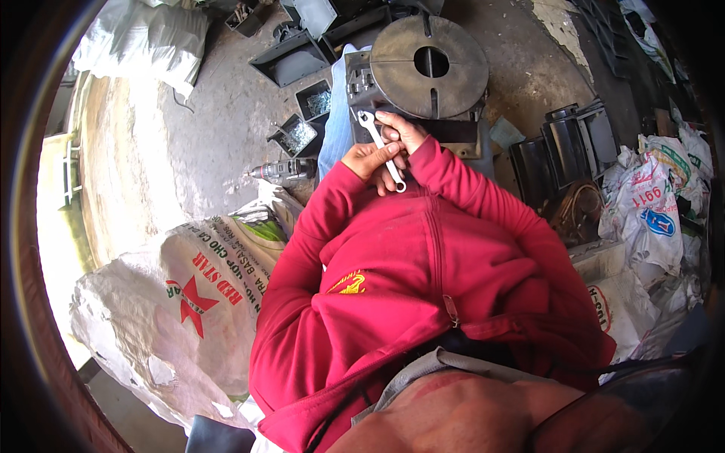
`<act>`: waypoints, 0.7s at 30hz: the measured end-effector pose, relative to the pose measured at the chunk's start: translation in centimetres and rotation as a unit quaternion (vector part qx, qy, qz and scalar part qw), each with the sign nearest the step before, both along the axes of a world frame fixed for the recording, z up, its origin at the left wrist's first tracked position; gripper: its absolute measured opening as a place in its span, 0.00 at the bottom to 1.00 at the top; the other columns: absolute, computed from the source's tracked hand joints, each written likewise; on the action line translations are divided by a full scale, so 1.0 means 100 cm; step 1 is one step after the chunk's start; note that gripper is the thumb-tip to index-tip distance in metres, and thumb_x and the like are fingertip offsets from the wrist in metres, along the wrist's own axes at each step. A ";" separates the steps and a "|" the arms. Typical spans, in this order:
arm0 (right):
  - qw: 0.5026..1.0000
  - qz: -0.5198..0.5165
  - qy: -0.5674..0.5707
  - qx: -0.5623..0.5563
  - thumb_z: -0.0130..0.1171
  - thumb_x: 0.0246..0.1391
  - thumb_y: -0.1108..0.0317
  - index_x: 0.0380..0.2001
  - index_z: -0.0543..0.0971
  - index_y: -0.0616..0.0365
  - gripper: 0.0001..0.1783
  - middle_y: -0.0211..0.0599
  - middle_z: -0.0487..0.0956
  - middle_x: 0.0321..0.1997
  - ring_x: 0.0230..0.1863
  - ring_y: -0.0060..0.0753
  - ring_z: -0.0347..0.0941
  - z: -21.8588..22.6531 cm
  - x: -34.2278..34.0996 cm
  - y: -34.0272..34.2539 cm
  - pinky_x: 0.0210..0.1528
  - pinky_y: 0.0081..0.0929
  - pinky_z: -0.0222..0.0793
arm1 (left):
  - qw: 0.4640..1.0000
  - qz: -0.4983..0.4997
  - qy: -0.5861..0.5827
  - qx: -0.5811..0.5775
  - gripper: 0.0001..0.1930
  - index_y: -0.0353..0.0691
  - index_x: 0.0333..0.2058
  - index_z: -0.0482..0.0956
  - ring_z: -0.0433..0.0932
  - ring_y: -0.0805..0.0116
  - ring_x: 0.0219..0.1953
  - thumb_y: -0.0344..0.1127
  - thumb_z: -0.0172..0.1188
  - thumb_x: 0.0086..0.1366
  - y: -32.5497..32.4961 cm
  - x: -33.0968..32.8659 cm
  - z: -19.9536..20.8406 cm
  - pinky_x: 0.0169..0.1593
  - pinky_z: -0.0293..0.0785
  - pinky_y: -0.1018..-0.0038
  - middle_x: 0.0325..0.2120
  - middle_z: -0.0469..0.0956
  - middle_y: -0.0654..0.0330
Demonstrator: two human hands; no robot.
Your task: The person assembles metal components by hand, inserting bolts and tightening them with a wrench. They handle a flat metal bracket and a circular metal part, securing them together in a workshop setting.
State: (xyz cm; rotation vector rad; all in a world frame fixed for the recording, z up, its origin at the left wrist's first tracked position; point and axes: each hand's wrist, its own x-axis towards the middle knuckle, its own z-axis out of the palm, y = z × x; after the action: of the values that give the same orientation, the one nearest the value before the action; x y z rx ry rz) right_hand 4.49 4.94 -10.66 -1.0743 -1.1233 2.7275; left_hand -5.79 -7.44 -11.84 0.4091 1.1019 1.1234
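Note:
A silver combination wrench (375, 138) lies across my left hand (368, 161), its open jaw at the far end and its ring at the near end. My left thumb presses over the shank, with the fingers curled beneath. Close against it, my right hand (408, 134) has its fingers bent together beside the wrench; whether they pinch anything small cannot be made out. Just beyond both hands stands a machine with a round slotted metal table (396, 72), pierced by a hole in its middle.
Small bins of metal parts (296, 136) and a power drill (283, 171) sit on the floor at left. A large white woven sack (151, 294) fills the lower left. Black metal boxes (563, 147) and more white sacks (649, 204) stand at right.

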 end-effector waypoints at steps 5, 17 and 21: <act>0.993 0.043 0.092 -0.064 0.59 0.53 0.48 0.19 0.71 0.52 0.21 0.24 0.65 0.10 0.07 0.23 0.57 -0.011 0.006 0.010 0.09 0.25 0.55 | 1.000 -0.003 0.011 -0.025 0.24 0.32 0.35 0.78 0.80 0.67 0.21 0.53 0.49 0.68 0.012 0.004 0.008 0.17 0.72 0.77 0.27 0.81 0.53; 0.996 -0.011 0.047 -0.075 0.54 0.56 0.48 0.25 0.73 0.54 0.20 0.26 0.68 0.16 0.12 0.22 0.61 0.006 -0.004 -0.005 0.14 0.19 0.57 | 0.996 0.065 0.010 -0.056 0.20 0.36 0.32 0.79 0.76 0.71 0.16 0.51 0.57 0.64 0.011 0.000 0.015 0.15 0.68 0.80 0.21 0.79 0.58; 0.991 -0.034 0.080 -0.098 0.58 0.57 0.54 0.13 0.61 0.44 0.23 0.17 0.57 0.09 0.08 0.11 0.47 -0.022 -0.009 0.005 0.11 0.14 0.44 | 0.986 0.029 0.151 -0.056 0.16 0.41 0.27 0.80 0.68 0.81 0.11 0.48 0.60 0.63 -0.016 -0.056 -0.002 0.14 0.60 0.85 0.17 0.77 0.65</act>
State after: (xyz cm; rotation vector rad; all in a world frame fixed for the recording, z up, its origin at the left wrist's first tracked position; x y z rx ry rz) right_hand 3.58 5.43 -12.87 -0.8723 -0.7970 2.8560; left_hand -11.41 -9.09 -12.01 0.4718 1.4446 1.0660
